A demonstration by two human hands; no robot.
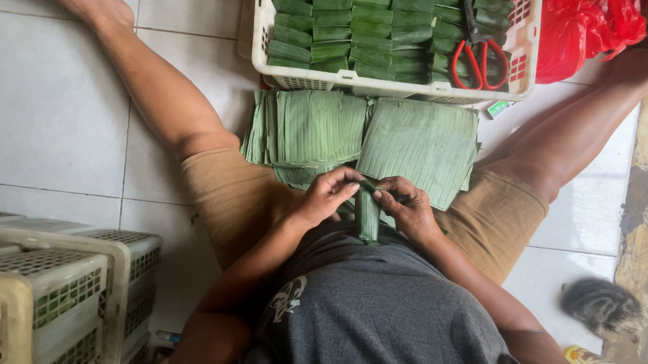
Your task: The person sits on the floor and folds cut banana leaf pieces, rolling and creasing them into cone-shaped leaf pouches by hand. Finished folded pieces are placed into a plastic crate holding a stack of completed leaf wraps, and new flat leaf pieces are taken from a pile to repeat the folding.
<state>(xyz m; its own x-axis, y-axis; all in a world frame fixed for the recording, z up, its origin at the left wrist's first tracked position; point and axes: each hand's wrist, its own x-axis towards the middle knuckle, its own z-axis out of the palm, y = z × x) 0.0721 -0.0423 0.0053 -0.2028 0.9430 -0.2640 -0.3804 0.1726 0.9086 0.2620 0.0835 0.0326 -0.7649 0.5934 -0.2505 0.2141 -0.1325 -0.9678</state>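
Both hands pinch a rolled leaf parcel (368, 215) upright btwn them: left hand (327, 195) fingers closed on its top, right hand (407, 207) gripping the other side. Leaf stack (358, 132) just beyond hands; basket (408, 89) of parcels w/ red scissors (477, 52) further out.

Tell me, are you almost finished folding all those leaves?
Not yet, it seems. Done: rows of folded leaf packets nearly fill the white basket, with red scissors on top. In hand: the left hand and right hand hold one leaf roll. Left: two stacks of flat leaves on the lap.
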